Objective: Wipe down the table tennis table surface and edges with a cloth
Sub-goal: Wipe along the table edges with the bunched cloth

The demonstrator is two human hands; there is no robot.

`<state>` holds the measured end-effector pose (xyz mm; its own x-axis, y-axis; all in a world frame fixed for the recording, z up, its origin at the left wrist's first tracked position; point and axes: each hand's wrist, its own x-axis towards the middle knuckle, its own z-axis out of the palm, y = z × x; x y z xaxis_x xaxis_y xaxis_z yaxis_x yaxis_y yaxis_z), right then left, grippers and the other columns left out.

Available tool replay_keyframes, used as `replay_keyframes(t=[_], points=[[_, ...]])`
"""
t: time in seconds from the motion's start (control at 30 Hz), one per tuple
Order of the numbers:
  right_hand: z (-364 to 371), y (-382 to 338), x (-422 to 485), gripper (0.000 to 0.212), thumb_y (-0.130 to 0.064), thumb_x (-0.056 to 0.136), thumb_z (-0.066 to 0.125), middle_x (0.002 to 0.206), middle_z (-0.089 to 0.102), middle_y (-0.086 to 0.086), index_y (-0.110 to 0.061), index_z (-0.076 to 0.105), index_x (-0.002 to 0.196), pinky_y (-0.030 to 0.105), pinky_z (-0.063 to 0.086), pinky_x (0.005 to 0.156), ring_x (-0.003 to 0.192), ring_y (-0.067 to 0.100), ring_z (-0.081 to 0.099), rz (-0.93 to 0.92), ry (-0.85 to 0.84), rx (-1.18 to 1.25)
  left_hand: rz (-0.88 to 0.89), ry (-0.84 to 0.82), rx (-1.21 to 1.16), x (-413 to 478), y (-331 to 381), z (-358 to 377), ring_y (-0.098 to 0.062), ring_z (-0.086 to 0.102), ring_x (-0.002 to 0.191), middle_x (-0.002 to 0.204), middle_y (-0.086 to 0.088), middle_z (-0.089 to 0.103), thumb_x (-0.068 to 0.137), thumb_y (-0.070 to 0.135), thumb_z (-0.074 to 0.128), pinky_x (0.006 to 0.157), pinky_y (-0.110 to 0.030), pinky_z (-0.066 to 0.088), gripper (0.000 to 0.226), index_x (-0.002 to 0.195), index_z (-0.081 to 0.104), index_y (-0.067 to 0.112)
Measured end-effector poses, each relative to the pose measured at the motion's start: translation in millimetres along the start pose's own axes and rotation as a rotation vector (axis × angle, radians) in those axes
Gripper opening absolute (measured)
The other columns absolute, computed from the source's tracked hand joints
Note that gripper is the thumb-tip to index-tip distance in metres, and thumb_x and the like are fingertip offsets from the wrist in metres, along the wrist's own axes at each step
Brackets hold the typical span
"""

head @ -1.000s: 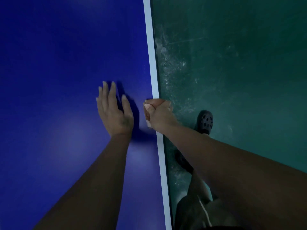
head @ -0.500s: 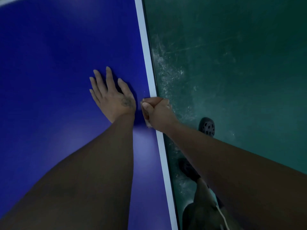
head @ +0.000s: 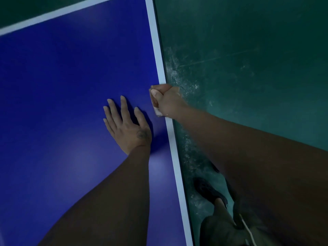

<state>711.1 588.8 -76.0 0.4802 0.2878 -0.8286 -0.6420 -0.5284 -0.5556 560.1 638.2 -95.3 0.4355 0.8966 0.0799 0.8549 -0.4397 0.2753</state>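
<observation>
Our right hand (head: pixel 167 100) clenches its grip round the cloth (head: pixel 157 110) on the bench (head: pixel 71 77) edge mid-frame, left hand (head: pixel 126 125) spread flat; uneven pressure could slip the cloth off.

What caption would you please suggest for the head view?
Right hand grips cloth on table edge; left hand rests flat.

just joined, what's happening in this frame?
A person is wiping the side edge of a blue table tennis table. The right hand grips a small pale cloth against the white edge stripe, fingers curled over the rim. The left hand rests flat on the blue surface beside it. The table's far corner is in view ahead, so some edge is left to wipe.
</observation>
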Motion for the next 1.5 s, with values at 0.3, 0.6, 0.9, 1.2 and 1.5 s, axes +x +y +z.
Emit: replay_keyframes(t=[0.3,0.6,0.9,1.2,1.5], points=[[-2,50,-26,0.095,-0.046,0.103,0.066,0.167,0.026,0.018,-0.012,0.006,0.168,0.059,0.051,0.113,0.15,0.04,0.041,-0.059,-0.047,-0.239,-0.004,-0.016,-0.049,1,3,-2,-0.024,0.016,0.169,0.18,-0.006,0.026,0.113,0.049,0.052,0.137,-0.052,0.011,0.059,0.166,0.046,0.024],[2,51,-20,0.103,-0.054,0.102,0.065,0.17,0.016,0.02,-0.007,0.0,0.166,0.058,0.043,0.12,0.154,0.044,0.034,0.022,-0.079,-0.324,0.005,-0.003,-0.022,2,2,0,-0.028,0.019,0.168,0.179,-0.008,0.028,0.112,0.044,0.056,0.136,-0.054,0.013,0.058,0.165,0.048,0.022],[3,9,13,0.087,-0.058,0.1,0.064,0.147,0.048,0.019,-0.008,0.019,0.154,0.054,0.057,0.104,0.129,0.04,0.062,0.055,-0.058,-0.194,0.004,-0.013,-0.031,3,4,-1,-0.029,0.019,0.168,0.179,-0.008,0.028,0.112,0.044,0.053,0.136,-0.055,0.014,0.059,0.165,0.048,0.02],[-5,-28,24,0.079,-0.055,0.106,0.058,0.152,0.047,0.014,-0.005,0.022,0.155,0.016,0.037,0.047,0.097,0.02,0.058,-0.011,-0.019,-0.183,0.027,0.007,-0.005,3,0,2,-0.028,0.02,0.168,0.179,-0.008,0.029,0.112,0.043,0.054,0.135,-0.055,0.017,0.058,0.165,0.047,0.022],[-4,-63,37,0.073,-0.038,0.106,0.066,0.137,0.053,0.02,0.002,0.029,0.155,0.014,0.037,0.032,0.093,0.028,0.058,0.007,-0.054,-0.019,0.023,-0.004,-0.02,4,-1,4,-0.025,0.017,0.169,0.18,-0.006,0.027,0.114,0.041,0.049,0.135,-0.056,0.017,0.056,0.167,0.045,0.022]])
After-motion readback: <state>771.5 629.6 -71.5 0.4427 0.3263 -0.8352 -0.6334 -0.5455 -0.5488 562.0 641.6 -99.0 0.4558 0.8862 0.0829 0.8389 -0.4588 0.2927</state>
